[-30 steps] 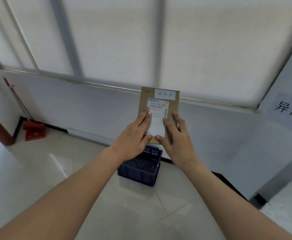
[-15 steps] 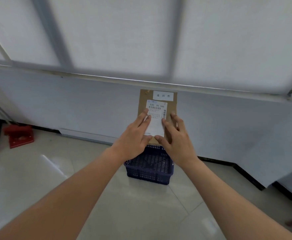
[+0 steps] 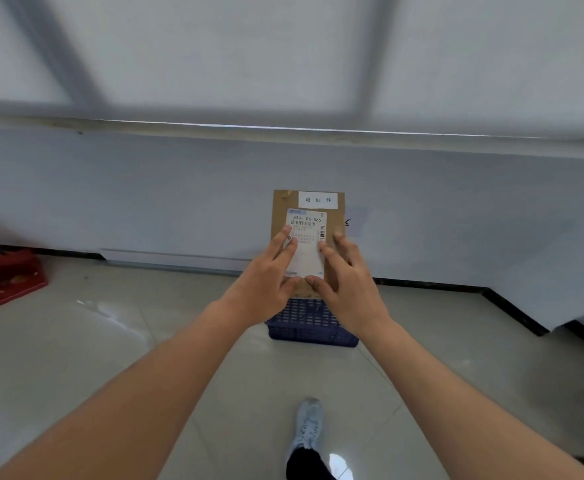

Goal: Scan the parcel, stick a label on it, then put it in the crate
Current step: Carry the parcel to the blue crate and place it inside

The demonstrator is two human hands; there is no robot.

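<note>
both hands' fingers point(image 3: 292, 251) lie spread, clamping the labelled parcel point(image 3: 307, 237) upright above the blue crate point(image 3: 313, 323).

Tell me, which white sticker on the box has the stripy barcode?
The big label in the middle of the parcel, under the fingers of both hands. The small sticker at the top edge shows only three printed characters, no barcode.

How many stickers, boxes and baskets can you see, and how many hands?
White paper labels: 2, the big barcode shipping label and the small label with printed characters
Flat brown cardboard parcel: 1
Dark blue slotted plastic crate: 1
Bare hands: 2, left hand and right hand, both holding the parcel
Total: 6
</note>
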